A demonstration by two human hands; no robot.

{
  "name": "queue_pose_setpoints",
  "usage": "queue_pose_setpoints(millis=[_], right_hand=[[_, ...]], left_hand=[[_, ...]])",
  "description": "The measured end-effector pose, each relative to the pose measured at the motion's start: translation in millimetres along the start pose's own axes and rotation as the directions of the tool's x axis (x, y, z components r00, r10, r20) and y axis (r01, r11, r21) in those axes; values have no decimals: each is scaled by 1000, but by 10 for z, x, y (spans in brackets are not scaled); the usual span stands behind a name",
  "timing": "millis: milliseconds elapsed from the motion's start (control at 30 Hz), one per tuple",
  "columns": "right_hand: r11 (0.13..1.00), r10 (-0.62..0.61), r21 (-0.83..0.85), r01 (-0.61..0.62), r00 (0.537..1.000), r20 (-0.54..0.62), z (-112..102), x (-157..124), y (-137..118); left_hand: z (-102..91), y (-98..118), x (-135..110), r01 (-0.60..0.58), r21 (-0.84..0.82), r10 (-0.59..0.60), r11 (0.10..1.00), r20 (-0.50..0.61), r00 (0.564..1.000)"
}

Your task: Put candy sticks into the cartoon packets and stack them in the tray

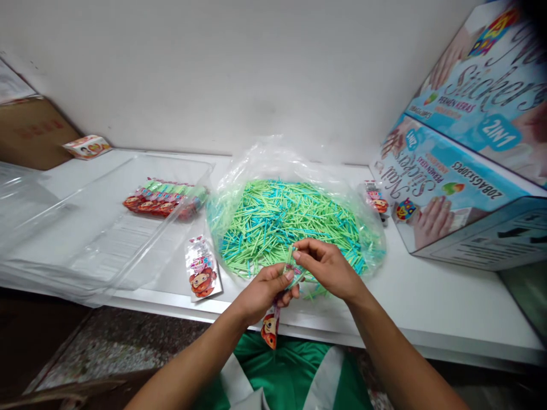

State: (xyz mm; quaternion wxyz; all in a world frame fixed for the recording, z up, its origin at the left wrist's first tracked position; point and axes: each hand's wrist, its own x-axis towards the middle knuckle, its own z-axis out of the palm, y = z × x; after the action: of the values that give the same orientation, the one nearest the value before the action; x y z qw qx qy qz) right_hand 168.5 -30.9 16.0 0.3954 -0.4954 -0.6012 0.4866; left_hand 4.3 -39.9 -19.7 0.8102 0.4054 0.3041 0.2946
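Note:
My left hand [265,291] is closed around a small printed packet [269,327] with a red-haired cartoon figure, whose lower end hangs below the fingers. Above it, my right hand [331,266] pinches the tops of a few light green sticks [291,254] at the packet's upper end. Both hands are in front of a large heap of thin green and blue sticks [284,219], which lies in a clear plastic bag [260,159]. To the left of the hands is a stack of flat printed packets [201,270].
A clear plastic tray [128,242] holds a row of filled packets [164,199] on the left. Large blue printed boxes [453,182] stand at right, with more packets [376,196] beside them. At far left are a brown carton [29,134] and a small box [88,146].

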Motion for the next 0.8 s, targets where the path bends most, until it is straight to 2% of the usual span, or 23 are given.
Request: queue_pose_setpoints(millis=[100,300,433,567,700,800], right_hand=[[1000,7,-24,-7,1000,-5,5,-3,3],[969,-70,-243,41,991,-112,23,2,-1],[980,-93,-187,73,991,-100,34,-5,-2],[965,-120,-246,93,988,-95,58,-7,-8],[964,-109,-258,66,982,-157,83,-8,-25],[974,-71,-225,30,982,-177,88,-27,-44]], left_hand=[[-1,-1,-3,-3,5,3,1000,5,1000],[6,-28,19,-55,25,56,998,-32,998],[6,-38,30,-59,45,62,997,-65,996],[12,-39,26,-73,165,92,984,-109,990],[-1,-18,18,-131,322,183,938,-138,973],[-23,21,12,-183,366,272,913,-209,939]])
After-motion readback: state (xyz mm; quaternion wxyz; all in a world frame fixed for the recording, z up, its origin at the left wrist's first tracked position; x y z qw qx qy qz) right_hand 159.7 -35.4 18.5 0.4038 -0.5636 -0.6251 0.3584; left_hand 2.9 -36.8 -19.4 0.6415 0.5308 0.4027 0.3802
